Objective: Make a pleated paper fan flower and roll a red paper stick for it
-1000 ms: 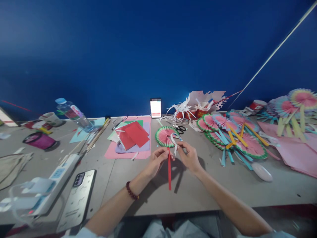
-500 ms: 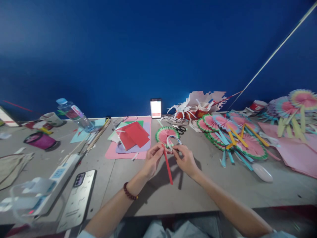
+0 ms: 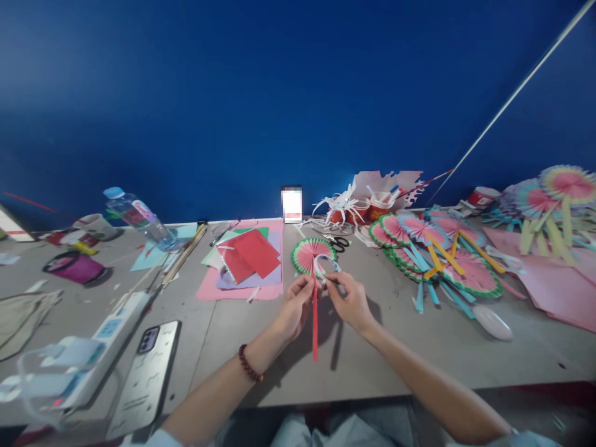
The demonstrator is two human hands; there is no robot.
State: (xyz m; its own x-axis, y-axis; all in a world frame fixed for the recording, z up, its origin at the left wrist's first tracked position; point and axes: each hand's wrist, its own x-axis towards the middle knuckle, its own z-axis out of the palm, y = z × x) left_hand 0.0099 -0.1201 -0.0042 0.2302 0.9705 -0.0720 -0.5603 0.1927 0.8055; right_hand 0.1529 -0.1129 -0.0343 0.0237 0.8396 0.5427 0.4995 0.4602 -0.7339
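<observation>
In the middle of the head view, my left hand (image 3: 294, 307) pinches the upper end of a narrow red paper strip (image 3: 315, 332), which hangs straight down. Close beside it on the right, my right hand (image 3: 350, 304) has thumb and fingertips closed on a thin white strip (image 3: 318, 266) that curls upward in a loop. The fingertips of both hands almost meet, and they partly hide where the two strips come together. Just beyond them lies a round pleated paper fan (image 3: 308, 253), pink with a green edge. Black-handled scissors (image 3: 341, 244) rest beside the fan.
Coloured paper sheets (image 3: 254, 257) lie left of the hands. Finished paper fans (image 3: 433, 245) are piled on the right near a white spoon-like piece (image 3: 492, 323). A lit phone (image 3: 292, 205) leans on the blue wall. Further left are a bottle (image 3: 142, 214), power strip (image 3: 107, 338) and another phone (image 3: 146, 379).
My left hand has shifted slightly right, closer to my right hand. The red strip has swung from slanted to nearly vertical and hangs a little lower.
</observation>
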